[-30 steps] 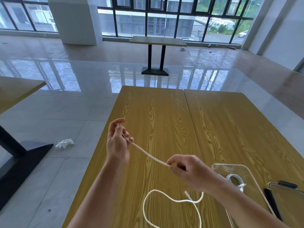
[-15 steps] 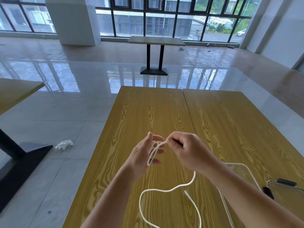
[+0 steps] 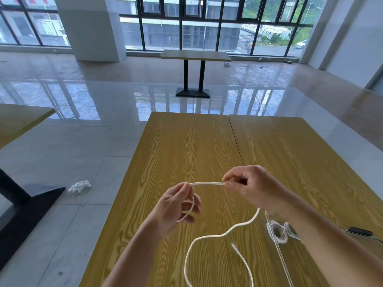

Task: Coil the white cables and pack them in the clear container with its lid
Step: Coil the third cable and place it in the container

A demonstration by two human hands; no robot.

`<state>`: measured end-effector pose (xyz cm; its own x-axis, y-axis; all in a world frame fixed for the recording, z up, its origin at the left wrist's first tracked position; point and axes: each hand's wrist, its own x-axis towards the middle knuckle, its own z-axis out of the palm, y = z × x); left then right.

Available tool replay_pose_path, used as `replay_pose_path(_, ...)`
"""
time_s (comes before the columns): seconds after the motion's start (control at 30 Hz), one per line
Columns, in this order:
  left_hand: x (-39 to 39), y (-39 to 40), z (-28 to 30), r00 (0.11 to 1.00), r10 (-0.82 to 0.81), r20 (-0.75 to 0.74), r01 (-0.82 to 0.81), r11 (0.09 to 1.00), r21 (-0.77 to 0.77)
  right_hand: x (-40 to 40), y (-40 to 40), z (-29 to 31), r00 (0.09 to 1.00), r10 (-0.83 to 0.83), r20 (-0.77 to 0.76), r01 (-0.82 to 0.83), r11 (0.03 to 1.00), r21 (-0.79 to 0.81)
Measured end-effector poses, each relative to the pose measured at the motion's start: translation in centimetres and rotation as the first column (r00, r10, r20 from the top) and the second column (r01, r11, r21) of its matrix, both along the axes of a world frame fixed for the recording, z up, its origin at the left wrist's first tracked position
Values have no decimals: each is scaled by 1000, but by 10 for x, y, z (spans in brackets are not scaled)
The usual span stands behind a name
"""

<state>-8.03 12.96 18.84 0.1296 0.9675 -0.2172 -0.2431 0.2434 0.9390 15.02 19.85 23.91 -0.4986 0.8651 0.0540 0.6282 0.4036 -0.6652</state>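
- Your left hand (image 3: 176, 208), at lower centre, grips a loop of the white cable (image 3: 207, 183).
- Your right hand (image 3: 251, 186) pinches the same cable; its slack trails onto the surface (image 3: 186, 146).
- A coiled cable (image 3: 277, 230) lies in the clear container (image 3: 278, 248), lower right.

Above the wooden tabletop (image 3: 186, 146), the left hand (image 3: 176, 206) and right hand (image 3: 252, 185) pinch a white cable (image 3: 207, 183) between them; its slack trails down onto the wood.

Cable (image 3: 223, 233) on table (image 3: 186, 146), container (image 3: 278, 251) right.
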Motion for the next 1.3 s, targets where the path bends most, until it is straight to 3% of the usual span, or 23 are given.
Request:
replay_pose_path(0.17, 11, 8, -4, 962, 267, 60, -265, 963, -42, -3, 1, -2, 994, -110, -6, 110, 985, 132)
replay_pose_path(0.3, 25, 15, 1, 894, 388, 223, -370, 922, -119, -26, -18, -15, 996, -82, -26, 85, 988, 128)
replay_pose_path(0.43, 35, 20, 6, 817, 450, 359, -404, 893, -200, -37, -31, -26, 999, -43, 18, 42, 998, 50)
replay_pose_path(0.8, 28, 29, 7, 632, 538, 557, -395, 843, -366, -30, -42, -42, 998, 58, 17, -56, 994, -92)
replay_pose_path(1.07, -16, 47, -3, 486, 717, 500, -579, 692, -431, -14, -45, -30, 989, 146, 35, -134, 963, -233)
replay_pose_path(1.23, -39, 55, -7, 426, 796, 431, -700, 591, -400, -4, -43, -7, 972, 189, 140, -170, 976, -135)
replay_pose_path(1.3, -43, 56, -5, 453, 791, 411, -717, 597, -361, -2, -41, 4, 977, 176, 123, -168, 983, -71)
